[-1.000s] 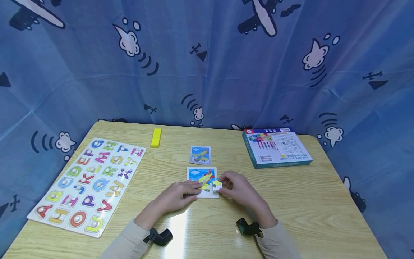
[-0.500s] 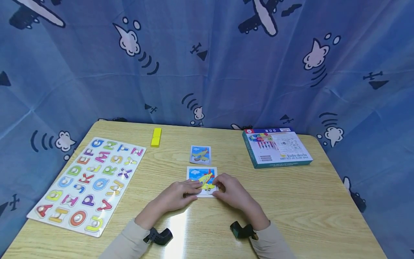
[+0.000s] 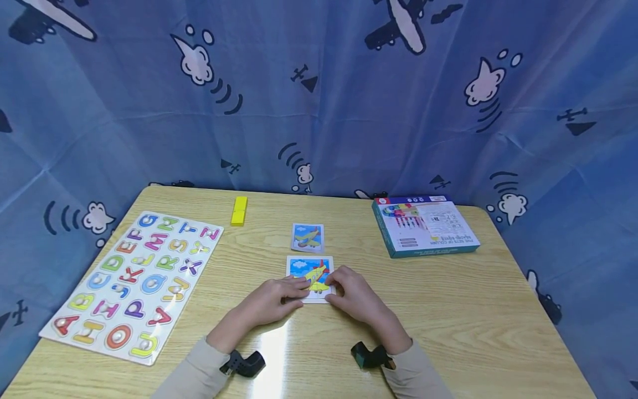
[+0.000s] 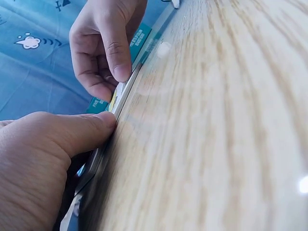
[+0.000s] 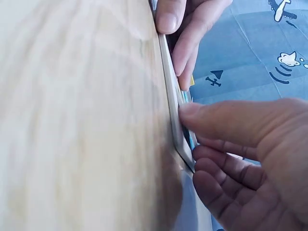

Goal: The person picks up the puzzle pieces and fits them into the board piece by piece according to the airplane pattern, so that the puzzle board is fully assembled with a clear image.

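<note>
A small framed jigsaw puzzle [image 3: 302, 266] of a yellow airplane lies flat on the table. My left hand [image 3: 273, 300] rests on its left part, fingers extended over the picture. In the left wrist view, that hand's thumb [image 4: 91, 126] lies along the puzzle's near edge. My right hand [image 3: 356, 296] bends its thumb and index finger about a puzzle piece [image 3: 320, 287] at the lower right corner, where the piece sits within the picture. In the right wrist view, the right thumb [image 5: 216, 120] touches the frame's edge. The fingers hide part of the piece.
Just behind the puzzle lies a matching airplane picture card [image 3: 307, 238]. A white alphabet board [image 3: 169, 241] covers the table's left side. Two yellow blocks [image 3: 239, 211] lie at the back, and a flat boxed set [image 3: 438, 233] is at the back right. A patterned blue curtain [image 3: 319, 127] hangs behind.
My right hand has moved left and lowered the puzzle piece from above the lower right corner into the picture. The left hand has stayed in place.
</note>
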